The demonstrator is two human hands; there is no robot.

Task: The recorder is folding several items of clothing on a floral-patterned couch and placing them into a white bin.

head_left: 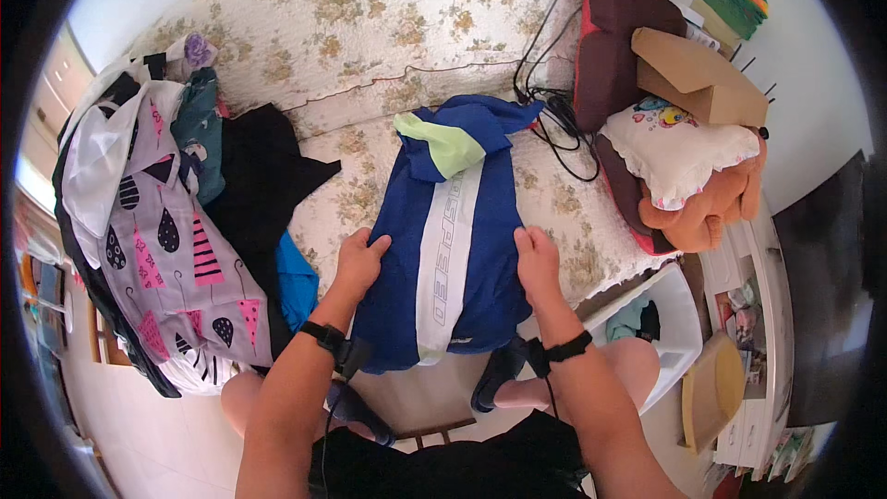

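Observation:
A dark blue garment [395,270] with a broad white lettered stripe lies lengthwise before me, its near end hanging past the sofa's front edge. Its far end is bunched, with a light green part [454,152] folded over the stripe. My left hand [362,262] grips the garment's left edge between thumb and fingers. At the opposite edge, my right hand [537,260] pinches the cloth in the same way. Both wrists wear black straps with small devices.
The sofa has a floral quilted cover [409,28]. Piled clothes [166,222] and a bright blue cloth [296,277] lie left. Black cables [561,118], a maroon seat [610,34], a cardboard box [700,76], a white cushion [682,145] and a white tub [682,305] are right.

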